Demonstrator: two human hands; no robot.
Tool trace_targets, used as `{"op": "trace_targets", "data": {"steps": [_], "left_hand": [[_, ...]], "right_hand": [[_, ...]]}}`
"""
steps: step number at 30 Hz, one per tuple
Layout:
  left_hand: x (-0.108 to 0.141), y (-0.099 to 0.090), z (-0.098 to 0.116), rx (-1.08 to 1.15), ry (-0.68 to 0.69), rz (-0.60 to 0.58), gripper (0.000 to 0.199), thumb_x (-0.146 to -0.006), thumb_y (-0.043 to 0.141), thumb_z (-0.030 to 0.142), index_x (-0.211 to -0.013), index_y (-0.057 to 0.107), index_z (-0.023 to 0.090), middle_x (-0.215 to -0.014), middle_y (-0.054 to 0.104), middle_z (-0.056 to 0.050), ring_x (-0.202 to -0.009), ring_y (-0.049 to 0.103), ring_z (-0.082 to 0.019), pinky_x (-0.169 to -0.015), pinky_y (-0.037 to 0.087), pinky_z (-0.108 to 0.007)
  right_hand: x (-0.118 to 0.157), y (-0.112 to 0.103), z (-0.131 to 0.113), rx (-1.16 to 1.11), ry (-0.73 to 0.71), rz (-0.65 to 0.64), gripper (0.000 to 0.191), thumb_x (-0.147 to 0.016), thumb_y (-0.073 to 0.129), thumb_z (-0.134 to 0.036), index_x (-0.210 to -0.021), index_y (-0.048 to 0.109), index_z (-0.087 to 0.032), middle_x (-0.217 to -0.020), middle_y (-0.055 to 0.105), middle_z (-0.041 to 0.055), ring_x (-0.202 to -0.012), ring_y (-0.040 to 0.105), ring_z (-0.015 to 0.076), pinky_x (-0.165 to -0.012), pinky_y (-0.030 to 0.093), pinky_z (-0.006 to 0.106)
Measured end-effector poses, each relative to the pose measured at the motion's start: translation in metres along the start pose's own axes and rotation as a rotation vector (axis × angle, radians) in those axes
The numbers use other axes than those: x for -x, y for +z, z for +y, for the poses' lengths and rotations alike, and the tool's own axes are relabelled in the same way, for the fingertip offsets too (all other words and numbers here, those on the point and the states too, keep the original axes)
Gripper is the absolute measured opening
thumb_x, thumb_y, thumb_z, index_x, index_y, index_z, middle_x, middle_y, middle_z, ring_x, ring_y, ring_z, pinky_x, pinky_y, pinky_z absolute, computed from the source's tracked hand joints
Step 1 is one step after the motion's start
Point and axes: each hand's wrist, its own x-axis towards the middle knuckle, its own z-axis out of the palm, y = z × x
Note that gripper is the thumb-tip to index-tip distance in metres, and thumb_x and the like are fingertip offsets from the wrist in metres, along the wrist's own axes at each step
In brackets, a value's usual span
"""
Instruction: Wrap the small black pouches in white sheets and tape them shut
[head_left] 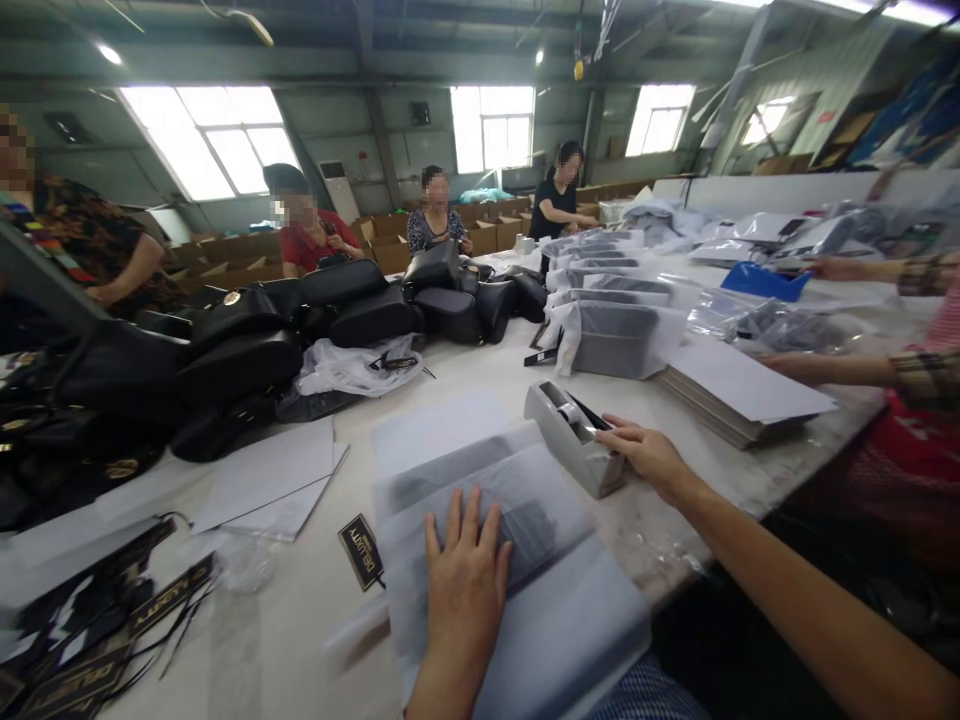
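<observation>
My left hand (466,580) lies flat, fingers spread, on a dark item wrapped in thin white tissue paper (577,600). At the front end of a grey tape dispenser (559,425), just past the wrapped item, my right hand (649,458) has its fingers closed on the end of the tape. The tape is clear and hard to make out. A black hang tag (361,552) with gold lettering sticks out from the left side of the wrapping.
Black handbags (367,310) pile up along the far left. Tissue-wrapped bags (619,335) stand in a row beyond the dispenser. White boards (742,390) are stacked at right, near a co-worker's hands (799,368). Loose tags (97,640) and white sheets (270,475) lie left. Several people stand across the table.
</observation>
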Motion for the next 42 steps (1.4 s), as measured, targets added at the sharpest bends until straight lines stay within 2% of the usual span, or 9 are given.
{"op": "trace_targets", "data": {"steps": [5,8,12,17,22,28,35,39,42], "left_hand": [[0.002,0.002,-0.002,-0.009,0.009,0.011,0.034,-0.095,0.053,0.029,-0.128,0.061,0.026,-0.147,0.051,-0.008,-0.137,0.043,-0.032,-0.107,0.037,-0.065],[0.004,0.005,-0.004,-0.016,0.022,0.025,0.035,-0.096,0.051,0.031,-0.130,0.059,0.026,-0.148,0.049,-0.008,-0.138,0.041,-0.033,-0.108,0.036,-0.065],[0.004,0.006,-0.003,-0.007,0.015,0.017,0.036,-0.096,0.050,0.030,-0.129,0.060,0.026,-0.148,0.049,-0.007,-0.139,0.041,-0.032,-0.109,0.034,-0.064],[0.001,0.003,0.000,0.007,-0.033,-0.040,0.036,-0.096,0.049,0.030,-0.129,0.061,0.026,-0.149,0.047,-0.006,-0.140,0.039,-0.032,-0.111,0.030,-0.065],[-0.001,-0.001,0.001,0.011,-0.032,-0.069,0.036,-0.096,0.049,0.031,-0.130,0.061,0.027,-0.149,0.048,-0.005,-0.140,0.040,-0.032,-0.111,0.031,-0.065],[-0.001,-0.003,0.002,0.017,-0.035,-0.062,0.036,-0.096,0.049,0.031,-0.130,0.061,0.026,-0.149,0.048,-0.006,-0.139,0.040,-0.033,-0.111,0.030,-0.065],[0.001,-0.001,0.001,0.004,-0.026,-0.032,0.035,-0.096,0.049,0.032,-0.129,0.061,0.028,-0.149,0.048,-0.004,-0.139,0.041,-0.032,-0.109,0.035,-0.064],[0.001,0.000,0.000,-0.019,-0.017,-0.009,0.036,-0.095,0.051,0.030,-0.130,0.060,0.028,-0.148,0.049,-0.004,-0.138,0.043,-0.032,-0.108,0.038,-0.063],[0.000,0.001,-0.001,-0.033,-0.023,-0.009,0.036,-0.095,0.050,0.029,-0.130,0.059,0.029,-0.149,0.048,-0.003,-0.138,0.043,-0.031,-0.107,0.039,-0.063]], "right_hand": [[0.024,-0.006,-0.033,-0.190,0.003,0.168,0.025,-0.076,0.076,-0.047,-0.084,0.079,-0.023,-0.139,0.057,0.0089,-0.126,0.055,0.0306,-0.110,0.039,0.043],[0.047,-0.014,-0.042,-0.303,-0.006,0.210,0.024,-0.076,0.077,-0.045,-0.087,0.079,-0.024,-0.133,0.062,0.0080,-0.123,0.057,0.0291,-0.106,0.045,0.041],[0.072,-0.015,-0.030,-0.515,0.228,0.106,0.035,-0.071,0.079,-0.051,-0.087,0.079,-0.019,-0.099,0.075,0.0107,-0.090,0.070,0.0258,-0.081,0.060,0.038],[0.082,-0.007,0.006,-0.424,0.359,0.079,0.045,-0.062,0.082,-0.055,-0.083,0.078,-0.015,-0.079,0.074,0.0072,-0.060,0.061,0.0151,-0.060,0.056,0.029],[0.087,-0.024,0.018,0.009,0.076,0.046,0.035,-0.080,0.067,-0.052,-0.090,0.077,-0.020,-0.079,0.074,0.0050,-0.065,0.064,0.0184,-0.066,0.054,0.030],[0.061,-0.039,-0.042,0.191,-0.612,-0.431,0.019,-0.094,0.057,-0.032,-0.097,0.075,-0.024,-0.092,0.073,0.0042,-0.085,0.067,0.0175,-0.079,0.051,0.027],[-0.006,0.037,-0.108,0.346,-0.962,-0.776,0.021,-0.092,0.060,-0.036,-0.083,0.071,-0.021,-0.076,0.068,0.0020,-0.072,0.062,0.0139,-0.068,0.043,0.024],[-0.041,0.082,-0.127,0.534,-1.033,-0.903,0.022,-0.087,0.065,-0.039,-0.075,0.071,-0.021,-0.074,0.070,0.0006,-0.069,0.063,0.0141,-0.060,0.037,0.024],[-0.053,0.099,-0.139,0.743,-1.043,-0.944,0.024,-0.084,0.068,-0.045,-0.076,0.073,-0.024,-0.074,0.073,0.0008,-0.070,0.065,0.0171,-0.056,0.033,0.025]]}}
